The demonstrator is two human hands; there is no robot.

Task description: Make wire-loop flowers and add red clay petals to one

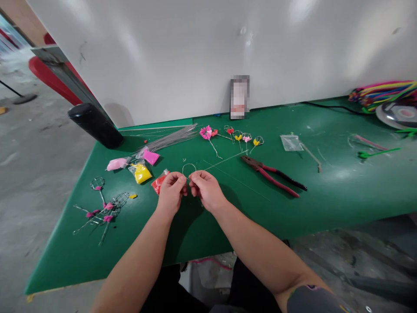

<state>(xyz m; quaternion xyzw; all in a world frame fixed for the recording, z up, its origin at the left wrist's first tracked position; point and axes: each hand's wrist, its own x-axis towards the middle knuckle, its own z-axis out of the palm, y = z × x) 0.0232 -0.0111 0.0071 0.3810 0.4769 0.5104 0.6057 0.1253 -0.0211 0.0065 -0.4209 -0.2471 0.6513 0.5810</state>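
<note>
My left hand [171, 193] and my right hand [206, 189] meet above the green table, and the fingertips of both pinch a thin metal wire [224, 160]. The wire forms a small round loop [189, 170] just above my fingers, and its long straight end runs off to the right. Red-handled pliers [270, 176] lie to the right of my right hand, apart from it. A small bag of red material [159, 182] lies closest to my left hand, partly behind it.
The green table [325, 191] holds bags of pink [151, 156] and yellow material [140, 173], a bundle of wires [169, 140], finished wire flowers [231, 137], and wire frames [100, 213]. A black bottle [95, 125] lies at the back left; a white wall stands behind.
</note>
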